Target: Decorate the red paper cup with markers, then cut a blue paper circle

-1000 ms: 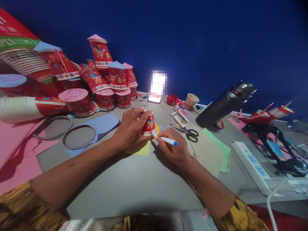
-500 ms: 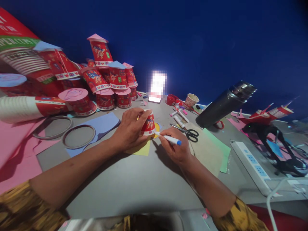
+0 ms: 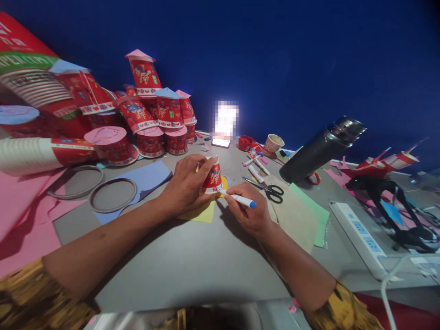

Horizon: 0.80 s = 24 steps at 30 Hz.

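Note:
An upside-down red paper cup (image 3: 214,177) with a white patterned band at its rim stands in front of me. My left hand (image 3: 189,183) is wrapped round its left side and top. Between the thumb and fingers of my right hand (image 3: 250,208) is a white marker (image 3: 242,200) with a blue end. The marker's tip meets the lower right of the cup, by the rim. Beneath the cup lie yellow paper (image 3: 202,214) and a yellow round piece, partly hidden.
Decorated paper cups (image 3: 144,75) are piled at back left, near grey tape rings (image 3: 113,195) and blue paper (image 3: 151,176). Scissors (image 3: 271,189), loose markers (image 3: 256,174), a black thermos (image 3: 321,146) and a power strip (image 3: 357,238) are to the right. A lit phone (image 3: 225,123) stands behind.
The marker and my right fingers have shifted slightly left and down along the cup's rim. My left hand still holds the cup in the same place.

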### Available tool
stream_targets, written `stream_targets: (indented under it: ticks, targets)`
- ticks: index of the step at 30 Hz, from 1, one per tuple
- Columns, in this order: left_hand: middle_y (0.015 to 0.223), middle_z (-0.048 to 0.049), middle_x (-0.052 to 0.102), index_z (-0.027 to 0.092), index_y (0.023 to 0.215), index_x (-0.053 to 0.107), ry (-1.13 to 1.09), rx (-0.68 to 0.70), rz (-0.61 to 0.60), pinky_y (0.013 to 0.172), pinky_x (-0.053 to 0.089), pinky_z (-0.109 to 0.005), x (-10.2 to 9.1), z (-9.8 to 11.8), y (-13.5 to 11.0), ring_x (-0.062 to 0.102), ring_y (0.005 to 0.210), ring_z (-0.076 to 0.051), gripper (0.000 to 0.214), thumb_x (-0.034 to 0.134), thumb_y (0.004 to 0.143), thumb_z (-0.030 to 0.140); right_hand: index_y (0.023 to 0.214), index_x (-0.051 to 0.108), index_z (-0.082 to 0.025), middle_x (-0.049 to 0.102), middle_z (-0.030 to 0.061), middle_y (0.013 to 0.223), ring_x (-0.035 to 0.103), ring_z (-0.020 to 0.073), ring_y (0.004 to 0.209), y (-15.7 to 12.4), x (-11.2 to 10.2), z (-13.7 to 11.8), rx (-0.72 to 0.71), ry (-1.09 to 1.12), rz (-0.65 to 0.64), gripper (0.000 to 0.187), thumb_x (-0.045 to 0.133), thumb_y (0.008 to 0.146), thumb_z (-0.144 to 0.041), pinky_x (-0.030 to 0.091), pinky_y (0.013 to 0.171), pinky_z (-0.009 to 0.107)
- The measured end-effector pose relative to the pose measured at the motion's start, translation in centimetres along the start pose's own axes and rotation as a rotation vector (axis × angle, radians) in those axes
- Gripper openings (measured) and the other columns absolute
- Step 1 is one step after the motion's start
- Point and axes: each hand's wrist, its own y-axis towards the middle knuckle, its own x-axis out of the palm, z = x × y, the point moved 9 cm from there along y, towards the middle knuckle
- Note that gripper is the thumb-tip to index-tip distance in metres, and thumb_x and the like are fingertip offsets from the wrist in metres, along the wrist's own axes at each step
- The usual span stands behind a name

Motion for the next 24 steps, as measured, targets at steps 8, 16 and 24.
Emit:
stream_targets:
  ticks: [8, 16, 24]
  targets:
    - [0.151, -0.0200, 0.047, 0.025, 0.171, 0.027, 0.003, 0.021, -0.098, 0.116, 0.043, -0.066, -0.19, -0.10, 0.17, 0.050, 0.138, -0.043, 0.099, 0.070, 0.082, 0.025, 0.105, 0.068, -0.024, 0.077, 0.0047, 0.088, 0.070, 0.0204, 0.076, 0.08, -0.24, -0.46, -0.032, 0.005, 0.010, 0.007, 0.063, 0.106, -0.019, 0.056, 0.073, 0.033]
    - [0.150, -0.0191, 0.047, 0.026, 0.171, 0.029, -0.007, 0.011, -0.122, 0.116, 0.042, -0.064, -0.19, -0.07, 0.33, 0.048, 0.138, -0.043, 0.097, 0.071, 0.083, 0.027, 0.108, 0.069, -0.024, 0.078, 0.0060, 0.091, 0.071, 0.0213, 0.081, -0.12, 0.48, -0.38, -0.037, 0.025, -0.022, 0.009, 0.061, 0.110, -0.023, 0.058, 0.075, 0.036]
    - [0.149, -0.0179, 0.048, 0.027, 0.171, 0.030, -0.018, 0.007, -0.099, 0.115, 0.041, -0.063, -0.12, -0.01, 0.30, 0.047, 0.137, -0.042, 0.098, 0.071, 0.082, 0.027, 0.107, 0.067, -0.024, 0.077, 0.0047, 0.089, 0.069, 0.0205, 0.078, 0.06, 0.38, -0.46, -0.041, 0.027, -0.009, 0.007, 0.063, 0.108, -0.019, 0.056, 0.073, 0.034]
